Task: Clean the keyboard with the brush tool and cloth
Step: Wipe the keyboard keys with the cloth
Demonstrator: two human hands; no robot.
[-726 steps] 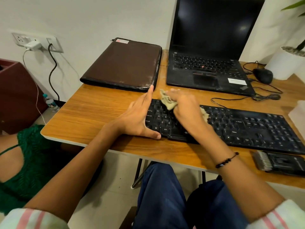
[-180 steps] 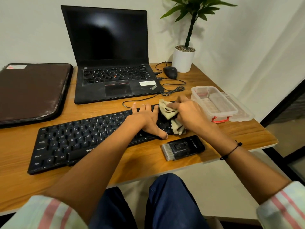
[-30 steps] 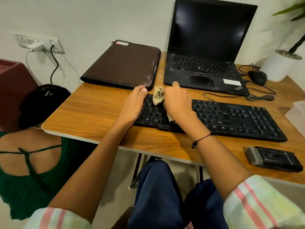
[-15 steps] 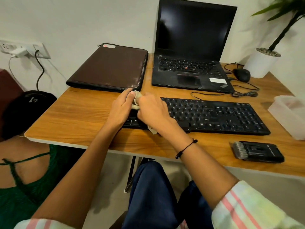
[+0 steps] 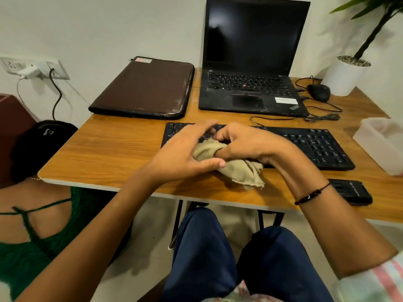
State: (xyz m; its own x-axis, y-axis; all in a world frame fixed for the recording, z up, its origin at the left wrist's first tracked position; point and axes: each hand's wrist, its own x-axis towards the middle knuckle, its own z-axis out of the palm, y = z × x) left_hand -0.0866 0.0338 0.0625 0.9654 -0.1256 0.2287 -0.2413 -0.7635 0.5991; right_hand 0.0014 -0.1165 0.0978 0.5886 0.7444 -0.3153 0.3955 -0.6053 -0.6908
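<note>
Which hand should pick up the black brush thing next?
The right hand, I think. The brush tool lies on the table's right side, just past that wrist. The left hand is farther away and could keep the cloth, which both hands now hold over the keyboard.

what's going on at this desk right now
A seated person is cleaning a black keyboard. Both hands hold a beige cloth at the keyboard's left end: the left hand cups it, the right hand grips it. The brush tool lies untouched on the wooden desk, near its front edge.
</note>
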